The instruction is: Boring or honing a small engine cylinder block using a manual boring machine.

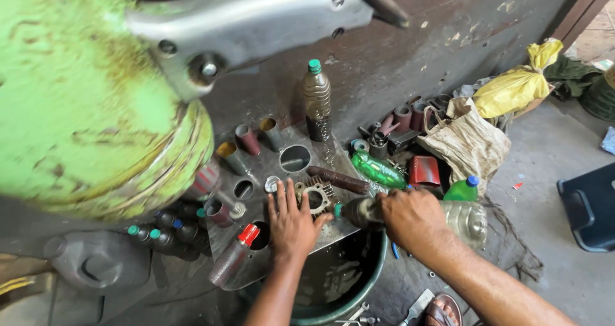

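Note:
My left hand lies flat, fingers spread, on a grimy metal plate with round holes, beside a finned metal engine part. My right hand grips a clear plastic bottle held sideways, its neck pointing at the finned part. A dark cylindrical bar lies on the plate just beyond the part. The plate rests over a dark green bucket.
A large green machine body fills the upper left. A tall upright bottle, metal sleeves, a red-capped bottle, a green bottle, a cloth bag and a yellow sack crowd around. A blue stool stands at right.

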